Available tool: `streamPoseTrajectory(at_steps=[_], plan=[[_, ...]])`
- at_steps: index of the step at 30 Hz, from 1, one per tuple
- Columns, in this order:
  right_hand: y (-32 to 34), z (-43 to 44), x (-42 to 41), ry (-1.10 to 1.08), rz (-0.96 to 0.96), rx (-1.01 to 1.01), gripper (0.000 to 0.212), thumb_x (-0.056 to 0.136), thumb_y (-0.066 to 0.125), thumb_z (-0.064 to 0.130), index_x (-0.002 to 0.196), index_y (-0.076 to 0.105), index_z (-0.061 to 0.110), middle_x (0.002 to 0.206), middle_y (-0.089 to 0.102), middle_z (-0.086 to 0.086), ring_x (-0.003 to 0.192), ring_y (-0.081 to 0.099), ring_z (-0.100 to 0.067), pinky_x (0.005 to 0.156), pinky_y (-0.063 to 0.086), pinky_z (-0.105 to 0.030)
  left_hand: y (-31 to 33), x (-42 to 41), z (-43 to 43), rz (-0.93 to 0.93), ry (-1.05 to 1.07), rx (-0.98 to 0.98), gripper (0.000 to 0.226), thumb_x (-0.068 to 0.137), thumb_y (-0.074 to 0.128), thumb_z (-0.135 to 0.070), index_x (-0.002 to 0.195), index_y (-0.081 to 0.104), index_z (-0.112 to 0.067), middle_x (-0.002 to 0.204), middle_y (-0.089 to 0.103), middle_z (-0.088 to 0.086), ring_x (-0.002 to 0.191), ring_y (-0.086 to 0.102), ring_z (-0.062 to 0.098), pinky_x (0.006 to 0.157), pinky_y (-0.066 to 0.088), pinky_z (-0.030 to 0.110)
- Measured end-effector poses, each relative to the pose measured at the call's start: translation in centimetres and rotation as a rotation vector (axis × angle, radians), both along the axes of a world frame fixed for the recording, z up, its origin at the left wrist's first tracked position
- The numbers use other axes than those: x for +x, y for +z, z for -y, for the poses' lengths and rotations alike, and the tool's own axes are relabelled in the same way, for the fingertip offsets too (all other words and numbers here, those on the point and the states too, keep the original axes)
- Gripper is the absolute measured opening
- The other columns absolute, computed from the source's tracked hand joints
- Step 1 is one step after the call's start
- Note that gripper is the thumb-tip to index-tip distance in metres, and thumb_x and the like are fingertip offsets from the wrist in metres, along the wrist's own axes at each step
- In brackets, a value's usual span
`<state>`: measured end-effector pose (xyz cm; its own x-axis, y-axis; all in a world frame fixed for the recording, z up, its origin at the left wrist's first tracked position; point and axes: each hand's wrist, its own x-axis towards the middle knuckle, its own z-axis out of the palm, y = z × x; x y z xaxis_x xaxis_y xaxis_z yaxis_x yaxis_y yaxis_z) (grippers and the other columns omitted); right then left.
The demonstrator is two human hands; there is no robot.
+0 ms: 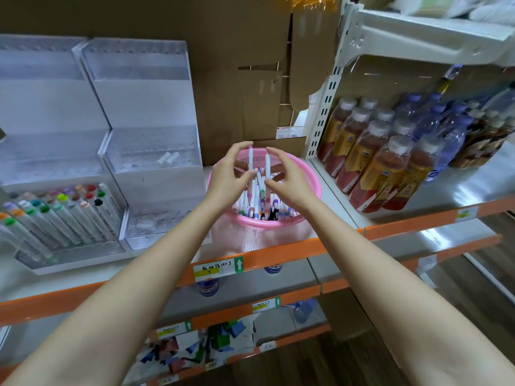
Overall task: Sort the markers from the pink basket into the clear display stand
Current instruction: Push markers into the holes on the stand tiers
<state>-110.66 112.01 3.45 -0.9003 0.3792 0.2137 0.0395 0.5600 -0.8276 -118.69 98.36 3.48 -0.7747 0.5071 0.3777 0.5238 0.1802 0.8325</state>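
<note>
The person is reaching both hands over the pink basket [264,223] on the shelf. The left hand [231,176] is curling its fingers [237,149] round one white marker [250,160]. The right hand [287,179] is pinching a second marker [268,165]. Both markers are standing straight up and down. A third marker [259,178] is leaning between the two sets of fingers, and I cannot tell which hand is holding it. Right under the fingers, a big pile of markers [267,207] is lying in the basket, too many to count. Two clear stands are sitting off to the left of the fingers, so the left hand is the nearer one. The near stand [145,107] is looking almost bare, with just two small white pieces [168,157] on its middle step. The far stand [41,107] is holding rows of coloured markers [64,213] on its bottom step. I think the held markers are needing to travel left and go in standing up.
</note>
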Motion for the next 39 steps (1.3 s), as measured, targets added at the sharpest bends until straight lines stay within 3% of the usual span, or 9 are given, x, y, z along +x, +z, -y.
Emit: streamPoseTrajectory(at_steps=[3,8,13,17,23,28,32,36,39], plan=[[1.3,1.2,0.3,0.017,-0.095,0.006,0.063,0.084,0.066,0.005,0.138,0.043,0.026,0.125,0.054,0.009,0.090,0.061,-0.012,0.073,0.053,-0.022,1.2,0.4,1.0,-0.084,-0.002,0.029,0.057,0.083,0.067,-0.005,0.133,0.048,-0.026,0.092,0.064,-0.008,0.083,0.064,0.009,0.072,0.058,0.033],[3.0,3.9,-0.1,-0.001,-0.201,0.044,0.062,0.080,0.067,0.003,0.133,0.045,0.027,0.112,0.061,0.007,0.091,0.062,-0.008,0.074,0.056,-0.032,3.0,0.7,4.1,-0.221,0.064,0.043,0.056,0.084,0.064,-0.004,0.133,0.048,-0.025,0.082,0.060,-0.003,0.075,0.061,0.012,0.065,0.046,0.010],[3.9,7.7,-0.6,0.003,-0.248,0.072,0.062,0.079,0.067,0.001,0.130,0.046,0.029,0.092,0.065,-0.006,0.080,0.063,-0.017,0.069,0.055,-0.034,4.2,0.7,8.6,-0.265,0.156,0.041,0.056,0.085,0.066,-0.007,0.133,0.047,-0.027,0.089,0.059,-0.002,0.077,0.062,0.012,0.062,0.048,0.009],[4.5,11.4,-1.0,0.047,-0.255,0.087,0.061,0.078,0.066,-0.003,0.130,0.047,0.024,0.082,0.065,-0.005,0.074,0.063,-0.018,0.068,0.052,-0.029,4.6,0.6,12.9,-0.256,0.165,0.044,0.054,0.087,0.065,-0.008,0.133,0.046,-0.028,0.091,0.061,-0.001,0.075,0.065,0.012,0.060,0.048,0.011],[4.6,17.6,-1.7,0.089,-0.268,0.120,0.058,0.081,0.067,-0.002,0.130,0.047,0.023,0.083,0.061,-0.006,0.072,0.062,-0.018,0.067,0.051,-0.030,4.6,0.4,19.3,-0.296,0.226,0.025,0.053,0.086,0.065,-0.008,0.133,0.047,-0.026,0.091,0.062,0.000,0.073,0.064,0.011,0.062,0.045,0.013],[4.4,22.5,-2.2,0.112,-0.272,0.128,0.057,0.084,0.065,-0.005,0.131,0.046,0.022,0.086,0.060,-0.010,0.073,0.061,-0.017,0.055,0.045,-0.009,4.2,-0.1,24.1,-0.304,0.266,0.020,0.051,0.087,0.065,-0.009,0.131,0.046,-0.024,0.092,0.059,0.002,0.074,0.064,0.011,0.063,0.048,0.013],[4.2,25.9,-3.0,0.116,-0.287,0.135,0.058,0.082,0.065,-0.006,0.130,0.047,0.020,0.080,0.057,-0.007,0.071,0.061,-0.019,0.060,0.051,-0.023,3.8,-0.9,27.3,-0.302,0.287,0.053,0.050,0.086,0.066,-0.007,0.128,0.047,-0.025,0.088,0.057,0.002,0.074,0.064,0.014,0.065,0.051,0.019],[4.1,28.7,-4.2,0.125,-0.275,0.126,0.053,0.085,0.063,-0.005,0.130,0.047,0.019,0.077,0.052,-0.001,0.064,0.056,-0.019,0.049,0.044,-0.014,3.5,-1.8,29.8,-0.305,0.295,0.087,0.048,0.084,0.066,-0.002,0.127,0.050,-0.017,0.082,0.054,0.000,0.072,0.063,0.018,0.065,0.047,0.014],[3.8,30.4,-5.1,0.122,-0.276,0.135,0.052,0.085,0.064,-0.002,0.127,0.047,0.024,0.078,0.056,-0.007,0.062,0.057,-0.022,0.048,0.043,-0.017,3.3,-2.6,31.1,-0.285,0.289,0.097,0.049,0.083,0.066,-0.002,0.127,0.050,-0.018,0.081,0.053,-0.003,0.073,0.063,0.018,0.064,0.049,0.016]])
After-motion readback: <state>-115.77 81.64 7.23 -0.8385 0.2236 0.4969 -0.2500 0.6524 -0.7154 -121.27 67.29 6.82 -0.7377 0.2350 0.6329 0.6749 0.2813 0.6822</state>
